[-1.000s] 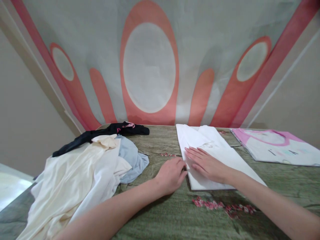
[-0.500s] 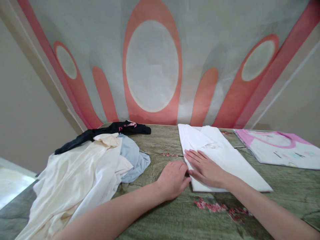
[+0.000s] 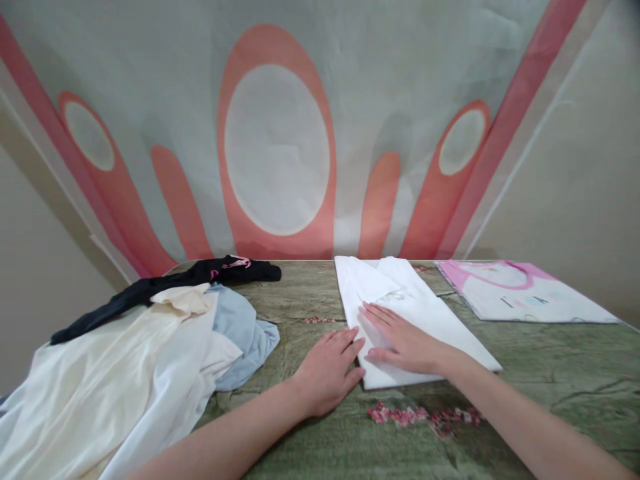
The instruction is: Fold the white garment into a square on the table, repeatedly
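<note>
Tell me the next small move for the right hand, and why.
Probably slide the right hand slightly forward over the creases on the white garment to flatten them. They show just beyond that hand, which lies on the garment, while the left hand rests at its left edge and could steady it.

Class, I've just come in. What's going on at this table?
A person has both bare hands at a flat, folded white cloth garment on a wood-patterned tabletop. The right hand lies palm down on top of it, and the left hand is at its left edge. To the left lies a loose heap of cream and white fabric, with crumpled light-blue cloth and black cloth beside it. A flat pink-and-white printed garment lies to the right.
</note>
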`<state>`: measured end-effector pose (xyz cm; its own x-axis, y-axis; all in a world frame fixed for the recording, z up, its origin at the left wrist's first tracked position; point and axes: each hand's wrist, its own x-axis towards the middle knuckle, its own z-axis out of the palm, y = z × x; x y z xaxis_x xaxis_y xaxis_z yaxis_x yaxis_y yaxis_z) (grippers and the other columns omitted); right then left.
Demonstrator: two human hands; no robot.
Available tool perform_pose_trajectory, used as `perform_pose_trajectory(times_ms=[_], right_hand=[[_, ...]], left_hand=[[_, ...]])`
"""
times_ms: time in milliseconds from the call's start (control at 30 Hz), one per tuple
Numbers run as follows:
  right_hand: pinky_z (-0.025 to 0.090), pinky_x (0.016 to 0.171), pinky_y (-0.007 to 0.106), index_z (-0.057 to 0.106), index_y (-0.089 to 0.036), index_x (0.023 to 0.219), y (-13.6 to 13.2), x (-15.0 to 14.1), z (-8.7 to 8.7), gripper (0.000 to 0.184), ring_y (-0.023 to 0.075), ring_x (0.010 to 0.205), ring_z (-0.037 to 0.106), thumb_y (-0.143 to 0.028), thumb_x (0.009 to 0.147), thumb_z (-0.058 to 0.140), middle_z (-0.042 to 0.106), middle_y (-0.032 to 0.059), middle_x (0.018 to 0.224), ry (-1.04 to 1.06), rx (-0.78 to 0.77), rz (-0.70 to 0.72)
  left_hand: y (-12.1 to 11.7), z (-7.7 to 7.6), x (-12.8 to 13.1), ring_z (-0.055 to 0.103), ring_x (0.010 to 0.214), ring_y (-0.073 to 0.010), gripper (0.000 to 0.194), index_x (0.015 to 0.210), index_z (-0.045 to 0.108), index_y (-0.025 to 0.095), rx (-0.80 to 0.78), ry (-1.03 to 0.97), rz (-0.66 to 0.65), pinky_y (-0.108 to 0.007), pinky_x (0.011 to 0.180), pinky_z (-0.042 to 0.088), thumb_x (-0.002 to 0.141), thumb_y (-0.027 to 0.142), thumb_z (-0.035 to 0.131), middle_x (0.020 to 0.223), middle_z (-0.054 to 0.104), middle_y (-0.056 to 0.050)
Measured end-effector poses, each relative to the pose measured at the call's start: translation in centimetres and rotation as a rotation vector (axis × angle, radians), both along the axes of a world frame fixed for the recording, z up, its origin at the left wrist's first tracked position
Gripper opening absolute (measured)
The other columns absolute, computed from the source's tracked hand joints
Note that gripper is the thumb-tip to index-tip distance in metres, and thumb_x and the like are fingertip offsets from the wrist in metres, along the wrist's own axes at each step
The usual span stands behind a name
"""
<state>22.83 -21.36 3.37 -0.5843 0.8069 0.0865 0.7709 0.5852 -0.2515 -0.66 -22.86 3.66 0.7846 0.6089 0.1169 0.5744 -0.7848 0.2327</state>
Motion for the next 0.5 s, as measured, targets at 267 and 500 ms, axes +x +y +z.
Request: perform_pose_trajectory(times_ms=[267, 500], right_hand=[[0.017, 0.11, 0.047, 0.022, -0.013, 0.142, 1.7, 2.9, -2.2, 0.07, 0.0264, 0.135, 0.016, -0.057, 0.088, 0.029, 0.02, 0.0131, 0.148, -0.028, 0.057, -0.161], [0.021, 0.11, 0.044, 0.017, -0.016, 0.143, 3.2, 6.1, -0.9, 0.067, 0.0235, 0.136, 0.016, -0.054, 0.089, 0.026, 0.018, 0.0102, 0.148, 0.083, 0.089, -0.238]], left_hand=[[0.1, 0.0, 0.1, 0.029, 0.13, -0.0219, 0.048, 0.135, 0.035, 0.02, 0.005, 0.023, -0.002, -0.041, 0.107, 0.022, 0.093, 0.043, 0.033, 0.144, 0.029, -0.009], [-0.4, 1.2, -0.3, 0.022, 0.133, -0.0231, 0.051, 0.136, 0.034, 0.021, -0.013, -0.005, -0.029, -0.043, 0.108, 0.019, 0.092, 0.047, 0.034, 0.144, 0.029, -0.008]])
